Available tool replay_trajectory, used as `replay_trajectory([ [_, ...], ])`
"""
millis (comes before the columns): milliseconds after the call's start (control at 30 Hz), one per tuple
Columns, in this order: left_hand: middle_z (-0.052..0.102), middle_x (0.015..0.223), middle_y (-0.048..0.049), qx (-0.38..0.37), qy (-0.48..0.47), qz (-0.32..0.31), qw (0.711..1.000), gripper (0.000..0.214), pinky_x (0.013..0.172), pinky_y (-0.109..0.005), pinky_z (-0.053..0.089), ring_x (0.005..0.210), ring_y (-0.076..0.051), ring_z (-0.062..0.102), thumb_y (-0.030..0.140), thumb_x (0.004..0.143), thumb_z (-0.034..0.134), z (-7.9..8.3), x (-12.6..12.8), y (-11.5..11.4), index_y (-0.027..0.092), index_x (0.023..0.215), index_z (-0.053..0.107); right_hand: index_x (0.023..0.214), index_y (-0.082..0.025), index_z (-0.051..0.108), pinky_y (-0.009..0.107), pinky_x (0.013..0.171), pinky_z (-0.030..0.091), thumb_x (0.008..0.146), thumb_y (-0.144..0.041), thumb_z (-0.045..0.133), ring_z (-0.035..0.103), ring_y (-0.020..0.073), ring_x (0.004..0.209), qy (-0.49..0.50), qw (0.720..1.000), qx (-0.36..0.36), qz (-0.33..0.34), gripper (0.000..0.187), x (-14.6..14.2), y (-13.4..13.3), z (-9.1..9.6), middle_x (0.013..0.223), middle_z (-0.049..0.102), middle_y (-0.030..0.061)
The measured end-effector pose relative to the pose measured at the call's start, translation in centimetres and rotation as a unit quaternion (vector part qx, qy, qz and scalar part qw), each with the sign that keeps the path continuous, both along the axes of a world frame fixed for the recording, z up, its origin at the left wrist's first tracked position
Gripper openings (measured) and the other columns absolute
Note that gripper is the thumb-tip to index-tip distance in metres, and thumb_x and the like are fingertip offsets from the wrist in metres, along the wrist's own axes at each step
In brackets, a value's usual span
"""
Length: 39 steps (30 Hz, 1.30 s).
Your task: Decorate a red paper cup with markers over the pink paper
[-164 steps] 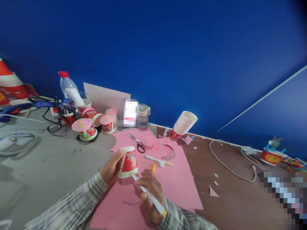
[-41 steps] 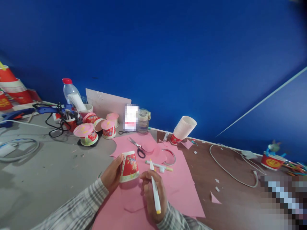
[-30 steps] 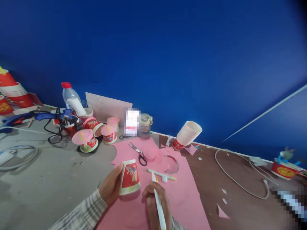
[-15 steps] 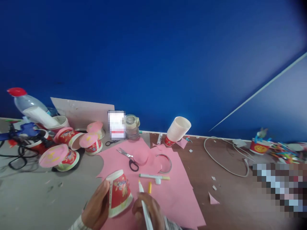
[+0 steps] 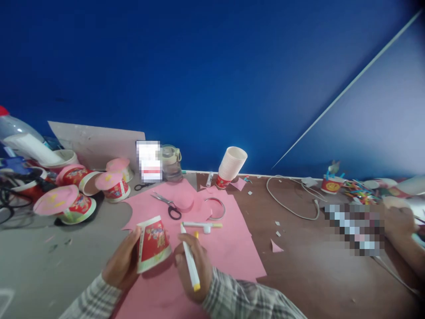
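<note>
A red and white paper cup point(image 5: 154, 243) with a printed figure is gripped from its left side by my left hand point(image 5: 122, 259). My right hand point(image 5: 194, 266) holds a white marker point(image 5: 189, 254) with a yellow end, its tip pointing up and apart from the cup. Under both hands lies pink paper point(image 5: 229, 254). Beyond them on the paper are scissors point(image 5: 169, 207) with black handles, a pink paper disc point(image 5: 183, 199), a tape ring point(image 5: 217, 208), another marker point(image 5: 195, 225) and a yellow cap point(image 5: 196, 235).
Cups topped with pink discs point(image 5: 113, 186) stand at the left, near a bottle point(image 5: 20, 128). A clear jar point(image 5: 171, 164) and a leaning stack of paper cups point(image 5: 232, 161) stand by the blue wall. At the right, another person's hand point(image 5: 396, 221) is near a blurred-out object point(image 5: 352, 228) and a cable point(image 5: 292, 212).
The view has shifted right and down, so the scene sits further left and higher. Another person's hand has come into view at the right. Both my hands keep their holds.
</note>
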<state>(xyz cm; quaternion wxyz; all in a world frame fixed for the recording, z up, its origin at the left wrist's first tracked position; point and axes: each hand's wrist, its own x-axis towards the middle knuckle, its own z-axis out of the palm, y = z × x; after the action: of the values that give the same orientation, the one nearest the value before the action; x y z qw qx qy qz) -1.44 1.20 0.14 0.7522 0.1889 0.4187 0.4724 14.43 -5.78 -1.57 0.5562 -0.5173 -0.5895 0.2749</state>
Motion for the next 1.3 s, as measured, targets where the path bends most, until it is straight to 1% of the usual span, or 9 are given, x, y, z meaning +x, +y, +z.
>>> replay_trajectory([
  [33,0.076,0.077,-0.0139,0.007,-0.005,-0.003,1.0,0.045,0.067,-0.054,0.051,0.083,-0.043,0.06,0.047,0.056,0.06,-0.1,0.0,0.0,0.017,0.089,0.069,0.113,-0.027,0.051,0.031,0.053,0.053,0.072,-0.012,0.057,0.064,0.021,0.053,-0.001,1.0,-0.007,0.027,0.044,0.0,0.1,0.1,0.064,0.068,-0.0012],
  [167,0.076,0.075,-0.0149,0.043,-0.026,-0.006,0.999,0.043,0.066,-0.053,0.051,0.079,-0.04,0.062,0.044,0.061,0.06,-0.3,0.2,-0.3,0.013,0.089,0.068,0.111,-0.024,0.048,0.03,0.054,0.052,0.074,-0.008,0.05,0.063,0.0191,0.054,0.04,0.999,0.006,-0.022,0.041,0.1,0.5,0.6,0.068,0.066,-0.0012],
  [333,0.075,0.076,-0.0144,0.075,-0.037,0.006,0.996,0.04,0.067,-0.051,0.051,0.082,-0.041,0.061,0.041,0.049,0.07,0.9,0.8,-0.6,0.014,0.079,0.069,0.113,-0.023,0.046,0.03,0.052,0.052,0.077,-0.01,0.05,0.061,0.0187,0.053,0.072,0.996,0.04,-0.028,0.039,0.2,1.1,0.6,0.068,0.063,-0.001],
  [533,0.074,0.081,-0.0146,0.057,-0.097,-0.015,0.994,0.04,0.071,-0.05,0.05,0.083,-0.039,0.061,0.043,0.056,0.066,0.5,0.5,-0.3,0.014,0.084,0.068,0.111,-0.022,0.05,0.029,0.056,0.052,0.076,-0.007,0.05,0.063,0.0189,0.057,-0.003,0.998,0.046,-0.033,0.038,0.0,1.4,0.1,0.072,0.064,0.0003],
  [733,0.074,0.078,-0.0185,0.019,-0.185,-0.073,0.98,0.05,0.076,-0.055,0.045,0.083,-0.04,0.061,0.05,0.06,0.059,-0.8,-0.4,0.4,0.009,0.089,0.066,0.125,-0.024,0.038,0.03,0.06,0.054,0.076,-0.007,0.054,0.063,0.0196,0.063,-0.076,0.996,0.04,0.001,0.055,0.0,0.8,0.0,0.088,0.064,0.0046],
  [833,0.074,0.078,-0.0193,0.028,-0.201,-0.124,0.971,0.049,0.076,-0.055,0.044,0.082,-0.04,0.061,0.049,0.06,0.06,-0.8,-0.5,0.3,0.008,0.087,0.067,0.131,-0.026,0.032,0.034,0.07,0.055,0.074,-0.005,0.053,0.064,0.0234,0.078,-0.116,0.991,0.063,0.005,0.065,0.0,0.7,-0.5,0.102,0.063,0.0072],
  [1067,0.071,0.096,-0.0167,0.168,-0.184,-0.279,0.927,0.04,0.082,-0.051,0.039,0.093,-0.039,0.056,0.036,0.064,0.061,0.8,-0.3,-1.7,0.015,0.098,0.067,0.137,-0.027,0.023,0.047,0.085,0.049,0.08,-0.006,0.041,0.057,0.0321,0.106,-0.234,0.965,0.098,-0.073,0.064,0.0,1.4,-0.9,0.121,0.058,0.0118],
  [1200,0.071,0.097,-0.0154,0.254,-0.107,-0.319,0.907,0.041,0.083,-0.052,0.038,0.096,-0.039,0.054,0.032,0.066,0.062,1.2,-0.3,-2.3,0.017,0.103,0.065,0.141,-0.023,0.01,0.049,0.087,0.046,0.081,-0.015,0.049,0.055,0.0347,0.107,-0.303,0.949,0.081,-0.014,0.072,-0.1,1.2,-0.1,0.123,0.055,0.0159],
  [1300,0.072,0.094,-0.014,0.288,-0.065,-0.305,0.905,0.041,0.081,-0.052,0.039,0.092,-0.038,0.055,0.033,0.063,0.064,0.9,-0.2,-2.0,0.018,0.101,0.066,0.14,-0.022,0.011,0.049,0.092,0.042,0.08,-0.02,0.052,0.051,0.0351,0.112,-0.314,0.945,0.09,0.018,0.073,-0.2,0.7,0.4,0.125,0.054,0.0157],
])
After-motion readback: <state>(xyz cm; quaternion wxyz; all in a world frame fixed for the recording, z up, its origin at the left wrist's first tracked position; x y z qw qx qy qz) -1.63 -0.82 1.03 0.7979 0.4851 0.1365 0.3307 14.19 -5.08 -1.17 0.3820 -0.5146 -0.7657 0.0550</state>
